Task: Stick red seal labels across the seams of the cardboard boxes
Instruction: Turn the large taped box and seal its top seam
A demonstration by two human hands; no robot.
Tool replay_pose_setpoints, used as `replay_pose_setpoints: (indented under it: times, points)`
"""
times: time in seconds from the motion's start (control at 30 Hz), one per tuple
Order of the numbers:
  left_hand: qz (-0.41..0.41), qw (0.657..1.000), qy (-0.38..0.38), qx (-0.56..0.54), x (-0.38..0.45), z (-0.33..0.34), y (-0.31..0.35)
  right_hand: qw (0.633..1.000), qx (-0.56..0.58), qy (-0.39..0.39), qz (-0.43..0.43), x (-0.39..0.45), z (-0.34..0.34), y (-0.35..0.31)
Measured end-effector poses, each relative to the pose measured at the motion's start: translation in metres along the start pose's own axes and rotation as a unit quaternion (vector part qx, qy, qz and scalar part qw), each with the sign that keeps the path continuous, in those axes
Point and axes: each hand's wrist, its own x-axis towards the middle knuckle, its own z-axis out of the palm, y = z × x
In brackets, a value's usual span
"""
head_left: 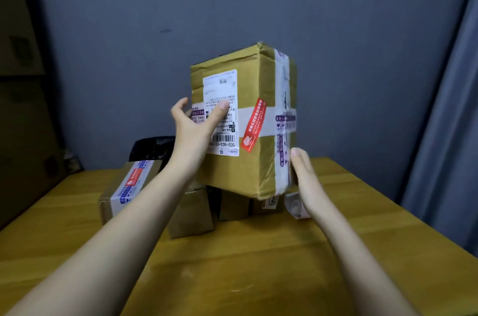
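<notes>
A large cardboard box (240, 168) is held tilted above the table, its top face turned toward me. A red seal label (253, 125) runs across the white tape seam on that face, next to a white shipping label (222, 87). My left hand (196, 121) presses against the box's left side, thumb lying on the shipping label. My right hand (301, 168) presses flat against the box's right side with straight fingers. A flat box (124, 188) at the left also carries a red seal label (133, 177) on its tape.
Several smaller cardboard boxes (190, 212) stand on the wooden table (232, 277) under the lifted box. A white label roll (294, 204) lies behind my right wrist. A black bag (152, 147) sits at the back. A grey wall and a curtain (445, 134) enclose the table.
</notes>
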Motion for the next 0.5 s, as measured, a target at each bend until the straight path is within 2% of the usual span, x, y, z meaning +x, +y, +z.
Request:
replay_pose_setpoints:
  times: [0.07, 0.17, 0.3, 0.5]
  points:
    - [0.018, 0.999, -0.015, 0.021, 0.004, -0.002, 0.002, 0.998, 0.042, -0.045, 0.007, -0.002, -0.001, 0.002]
    - [0.055, 0.994, -0.065, 0.069, 0.009, -0.004, 0.007, 0.99, 0.123, -0.068, 0.018, -0.01, -0.001, -0.003]
    - [0.093, 0.965, -0.143, 0.2, 0.016, -0.001, 0.016, 0.961, 0.245, -0.118, 0.052, -0.02, 0.0, -0.008]
    - [0.165, 0.898, -0.226, 0.339, 0.018, 0.013, 0.033, 0.918, 0.382, -0.061, 0.09, -0.034, 0.022, 0.002]
